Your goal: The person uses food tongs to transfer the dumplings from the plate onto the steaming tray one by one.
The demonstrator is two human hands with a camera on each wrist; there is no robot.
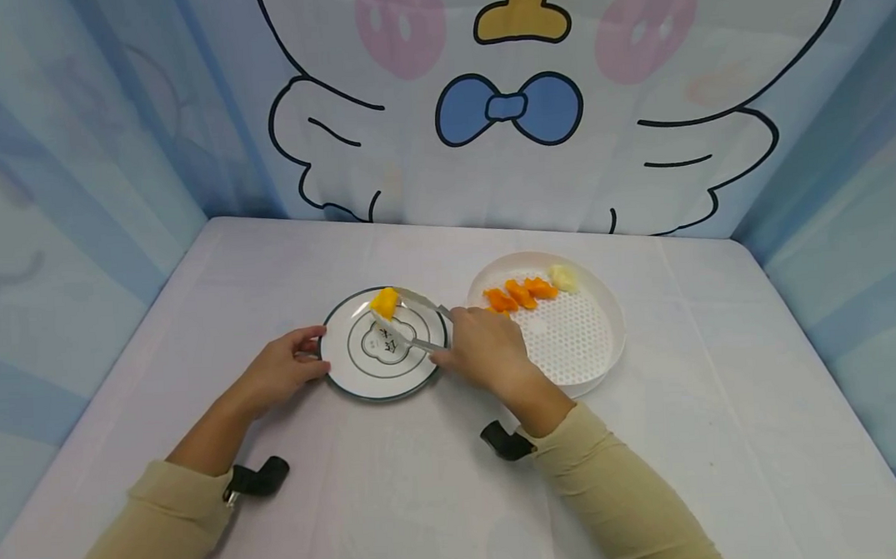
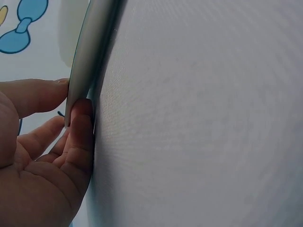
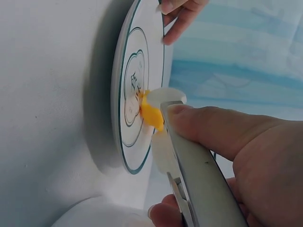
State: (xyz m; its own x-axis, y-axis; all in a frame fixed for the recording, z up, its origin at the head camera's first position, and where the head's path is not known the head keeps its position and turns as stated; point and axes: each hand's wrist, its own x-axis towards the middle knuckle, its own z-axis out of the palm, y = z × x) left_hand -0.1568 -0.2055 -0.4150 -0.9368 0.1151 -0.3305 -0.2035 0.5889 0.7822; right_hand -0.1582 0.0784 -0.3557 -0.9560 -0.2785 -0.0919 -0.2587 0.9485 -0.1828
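My left hand [image 1: 279, 370] grips the left rim of a white plate [image 1: 350, 369] with a dark green edge. Its thumb is on top and its fingers [image 2: 78, 142] reach underneath in the left wrist view. From the plate's right side, my right hand [image 1: 489, 350] holds metal tongs [image 3: 199, 175] with white tips. A yellow food chunk [image 1: 385, 303] lies between those tips, over the plate's far part. In the right wrist view the yellow chunk [image 3: 151, 113] overlaps the plate's printed centre.
A round white dish [image 1: 610, 331] with a dotted bottom stands to the right, partly behind my right hand. Several orange pieces [image 1: 521, 295] and a pale yellow piece [image 1: 563, 277] lie in it. A patterned curtain [image 1: 511, 177] borders the white table [image 1: 397, 482] at the back and sides.
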